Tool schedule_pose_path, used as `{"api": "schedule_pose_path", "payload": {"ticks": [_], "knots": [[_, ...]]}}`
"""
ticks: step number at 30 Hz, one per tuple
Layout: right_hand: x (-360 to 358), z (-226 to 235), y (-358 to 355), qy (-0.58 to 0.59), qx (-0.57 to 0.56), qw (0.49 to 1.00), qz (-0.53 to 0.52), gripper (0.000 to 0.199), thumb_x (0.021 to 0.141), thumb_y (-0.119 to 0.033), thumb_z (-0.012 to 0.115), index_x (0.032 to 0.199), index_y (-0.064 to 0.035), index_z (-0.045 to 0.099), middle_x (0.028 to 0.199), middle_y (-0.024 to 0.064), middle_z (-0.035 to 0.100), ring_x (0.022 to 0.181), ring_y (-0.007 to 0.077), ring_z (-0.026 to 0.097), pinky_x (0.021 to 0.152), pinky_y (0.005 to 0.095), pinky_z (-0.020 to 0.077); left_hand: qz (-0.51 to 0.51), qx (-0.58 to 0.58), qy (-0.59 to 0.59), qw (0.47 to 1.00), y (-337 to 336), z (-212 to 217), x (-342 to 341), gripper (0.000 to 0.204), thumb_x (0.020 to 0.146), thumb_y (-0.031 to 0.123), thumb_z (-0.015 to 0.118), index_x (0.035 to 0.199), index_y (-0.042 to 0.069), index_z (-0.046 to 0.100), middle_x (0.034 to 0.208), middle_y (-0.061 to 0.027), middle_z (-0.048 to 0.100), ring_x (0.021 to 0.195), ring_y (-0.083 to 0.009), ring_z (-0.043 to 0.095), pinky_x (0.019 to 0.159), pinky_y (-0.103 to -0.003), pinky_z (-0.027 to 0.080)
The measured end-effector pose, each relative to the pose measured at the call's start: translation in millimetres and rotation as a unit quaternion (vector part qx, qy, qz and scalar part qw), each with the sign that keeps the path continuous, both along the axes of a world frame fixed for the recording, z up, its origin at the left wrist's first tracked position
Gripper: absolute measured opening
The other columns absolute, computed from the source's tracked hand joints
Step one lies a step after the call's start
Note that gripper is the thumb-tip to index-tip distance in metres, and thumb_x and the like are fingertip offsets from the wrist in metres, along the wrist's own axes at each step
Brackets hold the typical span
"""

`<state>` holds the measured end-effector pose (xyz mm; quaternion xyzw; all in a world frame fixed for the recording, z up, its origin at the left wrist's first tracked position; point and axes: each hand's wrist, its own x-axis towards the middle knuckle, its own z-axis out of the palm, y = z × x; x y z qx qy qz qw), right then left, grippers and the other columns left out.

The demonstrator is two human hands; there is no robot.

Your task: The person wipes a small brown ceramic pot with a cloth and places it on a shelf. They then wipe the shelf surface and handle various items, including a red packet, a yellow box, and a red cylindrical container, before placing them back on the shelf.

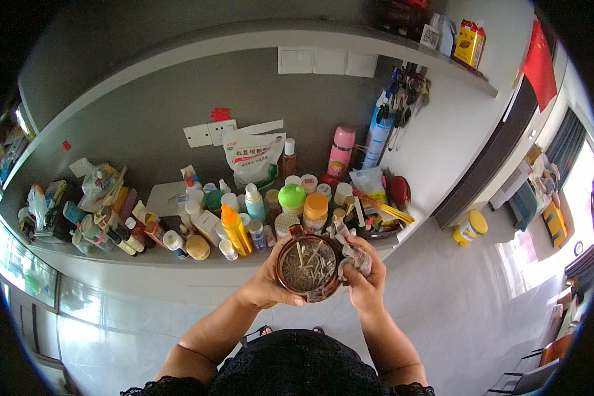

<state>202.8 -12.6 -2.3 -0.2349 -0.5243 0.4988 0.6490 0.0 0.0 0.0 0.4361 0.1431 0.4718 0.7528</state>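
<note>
Brown round bowl point(308, 267) of pale sticks, held between both hands in front of cluttered shelf point(145, 254). Left hand point(267, 284) cupped around bowl's left rim, fingers closed on it. Right hand point(364, 280) at right rim, clutching crumpled cloth point(353, 247) against bowl's edge.

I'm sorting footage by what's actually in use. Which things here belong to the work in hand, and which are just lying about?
In hand:
left hand
brown bowl of sticks
right hand
crumpled cloth

Lying about:
orange squeeze bottle
green-capped jar
pink flask
white pouch
shelf
</note>
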Motion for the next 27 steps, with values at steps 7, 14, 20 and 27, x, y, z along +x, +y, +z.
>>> {"api": "schedule_pose_path", "payload": {"ticks": [7,14,20,27], "knots": [[0.9,13.9,3.9,-0.075,-0.065,0.98,-0.175,0.038,0.086,0.006,0.061,0.123,-0.0006,0.055,0.113,0.0073,0.062,0.103,0.0131,0.057,0.09,0.0258,0.045,0.063,0.067,0.031,0.995,-6.5,-9.3,14.3,0.118,0.054,0.0,0.09,0.148,0.005,0.018,0.145,-0.0109,0.037,0.135,-0.023,0.037,0.111,-0.04,0.031],[-6.7,35.5,-17.8,0.075,-0.12,0.984,-0.113,0.042,0.088,0.003,0.061,0.128,-0.0004,0.05,0.115,0.0092,0.061,0.104,0.0148,0.059,0.087,0.027,0.0492,0.412,0.207,0.201,0.864,0.5,-30.7,23.0,0.119,0.055,0.006,0.091,0.146,0.006,0.014,0.144,-0.0139,0.03,0.131,-0.0258,0.038,0.109,-0.04,0.035],[-36.0,8.0,-8.8,-0.178,-0.019,0.943,-0.282,0.047,0.08,-0.004,0.071,0.123,0.0007,0.052,0.114,0.0107,0.061,0.101,0.0169,0.059,0.089,0.0304,0.0469,0.466,0.185,0.219,0.837,-8.2,-32.2,40.9,0.118,0.054,0.009,0.092,0.143,0.004,0.015,0.137,-0.0157,0.035,0.126,-0.026,0.043,0.105,-0.04,0.038],[-24.7,17.0,3.3,-0.209,-0.087,0.927,-0.298,0.04,0.07,-0.005,0.066,0.109,-0.0022,0.06,0.096,0.0075,0.065,0.09,0.0151,0.061,0.082,0.0293,0.0483,0.44,0.21,0.212,0.847,-14.8,-39.4,39.6,0.115,0.055,0.009,0.091,0.142,0.004,0.015,0.134,-0.016,0.038,0.125,-0.0262,0.044,0.104,-0.04,0.039]]}}
